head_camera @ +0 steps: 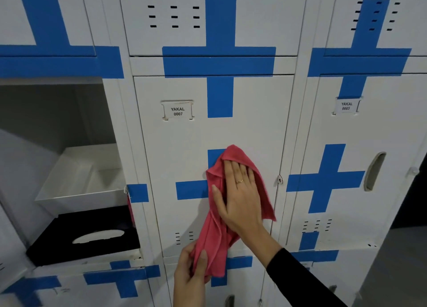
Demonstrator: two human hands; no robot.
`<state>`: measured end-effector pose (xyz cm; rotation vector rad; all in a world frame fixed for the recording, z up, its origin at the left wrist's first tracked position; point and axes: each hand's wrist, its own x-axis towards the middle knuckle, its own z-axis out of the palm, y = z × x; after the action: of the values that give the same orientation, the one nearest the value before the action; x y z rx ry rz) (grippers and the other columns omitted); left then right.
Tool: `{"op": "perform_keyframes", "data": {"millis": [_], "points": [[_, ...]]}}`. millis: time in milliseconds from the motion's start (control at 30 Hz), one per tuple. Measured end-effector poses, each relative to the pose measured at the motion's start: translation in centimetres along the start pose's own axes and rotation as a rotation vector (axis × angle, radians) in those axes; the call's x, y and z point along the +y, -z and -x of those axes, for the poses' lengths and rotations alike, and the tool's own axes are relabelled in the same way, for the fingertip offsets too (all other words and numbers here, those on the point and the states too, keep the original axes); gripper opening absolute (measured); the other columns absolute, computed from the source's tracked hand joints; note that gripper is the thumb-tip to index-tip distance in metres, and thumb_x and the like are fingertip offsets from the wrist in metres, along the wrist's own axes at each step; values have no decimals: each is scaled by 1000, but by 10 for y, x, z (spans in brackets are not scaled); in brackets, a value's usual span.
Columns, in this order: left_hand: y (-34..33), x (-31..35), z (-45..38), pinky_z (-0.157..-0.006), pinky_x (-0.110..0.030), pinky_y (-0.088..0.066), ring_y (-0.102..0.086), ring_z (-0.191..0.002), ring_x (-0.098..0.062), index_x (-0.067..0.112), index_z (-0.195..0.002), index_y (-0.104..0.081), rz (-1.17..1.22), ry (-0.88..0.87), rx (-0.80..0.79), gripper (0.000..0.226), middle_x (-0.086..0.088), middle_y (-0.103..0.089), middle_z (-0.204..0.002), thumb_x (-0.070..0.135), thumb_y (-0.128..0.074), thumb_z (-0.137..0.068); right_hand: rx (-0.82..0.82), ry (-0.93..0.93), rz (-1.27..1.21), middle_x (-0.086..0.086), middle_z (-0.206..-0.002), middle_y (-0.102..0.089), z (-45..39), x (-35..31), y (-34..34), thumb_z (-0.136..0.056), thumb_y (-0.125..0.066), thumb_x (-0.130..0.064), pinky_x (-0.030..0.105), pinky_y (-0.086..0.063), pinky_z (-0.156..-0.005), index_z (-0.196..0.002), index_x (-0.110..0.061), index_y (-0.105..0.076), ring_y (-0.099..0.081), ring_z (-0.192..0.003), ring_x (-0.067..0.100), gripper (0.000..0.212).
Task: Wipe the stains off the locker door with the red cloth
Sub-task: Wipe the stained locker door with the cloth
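Note:
The white locker door (184, 140) labelled YAKAL 0007 fills the middle of the view, painted with blue crosses. A red cloth (216, 233) hangs down its lower half, covering the centre of the lower blue cross. My right hand (240, 196) lies flat on the upper part of the cloth, fingers straight, pressing it against the door. My left hand (190, 274) pinches the cloth's bottom end between thumb and fingers, below the door's lower edge. No stain is plainly visible on the bare parts of the door.
To the left an open locker compartment (57, 112) holds a white tray (78, 198) and a black tissue box (87, 235). The locker door on the right (360, 133) is labelled YAKAL 0003 and has a recessed handle (374, 170). More doors sit above and below.

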<state>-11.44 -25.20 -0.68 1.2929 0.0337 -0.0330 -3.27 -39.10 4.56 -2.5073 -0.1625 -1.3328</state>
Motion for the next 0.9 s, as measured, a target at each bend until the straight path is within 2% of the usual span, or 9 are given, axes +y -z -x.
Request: {"op": "perform_keyframes", "data": {"millis": [100,233,333,400,533,633,733,833,900], "points": [[0,-5,1,-54,-21,-52,-60,-90,-16,26,-96,-57,-2,17,6,17,3,-63,-101,10,-51,-92,-87,119,46,14,-147,-44,10,9,0,-95,-46,-40,29,-7,-121,-146,-4,-36,-36,-137,24,63],[0,-9,4,-45,-15,-51,-60,-85,-15,19,-99,-58,20,42,10,18,1,-64,-98,5,-50,-92,-271,246,131,11,-147,-45,39,30,-1,-96,-40,-42,31,-13,-119,-147,-7,-35,-42,-136,23,62],[3,-14,6,-53,-22,-52,-61,-83,-17,22,-97,-59,20,58,-1,20,0,-66,-98,4,-51,-92,-331,245,174,9,-145,-48,56,42,-2,-97,-37,-43,33,-21,-117,-145,-8,-39,-46,-133,21,59],[6,-16,8,-59,-26,-52,-62,-83,-19,22,-96,-60,19,65,-3,21,-1,-66,-99,4,-51,-92,-354,237,171,8,-145,-47,63,46,-2,-97,-37,-43,33,-19,-117,-145,-10,-38,-47,-132,20,59],[9,-17,11,-49,-20,-54,-60,-82,-18,21,-93,-59,18,74,13,19,-1,-65,-97,4,-51,-92,-372,208,100,4,-153,-32,70,46,-1,-98,-40,-47,30,-9,-120,-151,-13,-25,-30,-141,15,65],[7,-16,12,-60,-30,-53,-59,-83,-18,21,-92,-58,15,80,12,19,-1,-63,-97,4,-51,-92,-353,167,23,3,-154,-31,79,42,-1,-97,-43,-47,29,-16,-120,-152,-14,-23,-27,-143,13,67],[4,-14,15,-68,-33,-50,-59,-82,-20,22,-91,-58,17,80,11,20,-2,-63,-96,3,-50,-92,-299,86,-13,4,-153,-36,80,37,2,-98,-45,-42,38,-26,-117,-152,-15,-26,-33,-142,16,64],[2,-12,14,-66,-31,-50,-58,-81,-19,22,-91,-58,20,76,18,21,-1,-64,-96,3,-50,-92,-279,86,107,6,-153,-37,63,28,5,-99,-43,-44,44,-8,-121,-150,-10,-30,-32,-142,18,63],[1,-11,14,-64,-31,-50,-59,-81,-18,22,-92,-59,24,66,19,20,0,-65,-95,3,-50,-92,-251,80,118,6,-152,-39,56,20,4,-98,-43,-46,44,-3,-121,-150,-8,-30,-34,-141,17,66]]}}
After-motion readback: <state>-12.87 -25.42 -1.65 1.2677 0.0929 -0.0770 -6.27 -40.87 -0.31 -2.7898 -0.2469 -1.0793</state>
